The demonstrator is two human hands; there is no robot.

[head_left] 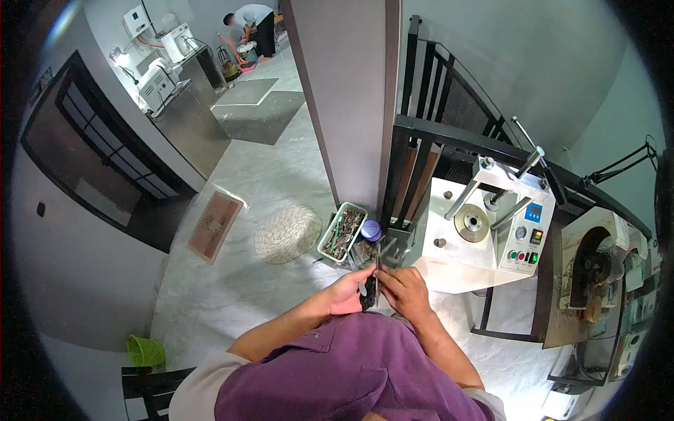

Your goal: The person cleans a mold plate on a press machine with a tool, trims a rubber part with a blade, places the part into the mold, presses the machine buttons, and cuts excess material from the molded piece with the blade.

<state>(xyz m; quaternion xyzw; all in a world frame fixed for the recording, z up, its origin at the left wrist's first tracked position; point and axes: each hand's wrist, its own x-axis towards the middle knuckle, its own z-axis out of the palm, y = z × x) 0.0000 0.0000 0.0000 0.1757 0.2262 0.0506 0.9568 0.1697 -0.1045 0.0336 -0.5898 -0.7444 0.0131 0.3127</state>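
Observation:
In front of my purple apron, my left hand [345,292] is closed round a dark, black-handled tool [368,295] whose exact kind I cannot make out. A thin greyish strip [379,254] points up from between my hands. My right hand [405,290] meets the left at this strip, its thumb and fingers pinched together there. Just beyond my fingers are a clear plastic container [366,250] and a round blue-purple lid [371,229]. Beside them, a pale green basket [365,209] holds many small metal pieces.
A white press-like machine [439,270] with buttons stands to my right, by black railings [449,130]. Farther right is an open-fronted machine [570,281]. A woven round mat [286,234] lies left. Another person [256,24] bends over at the far back.

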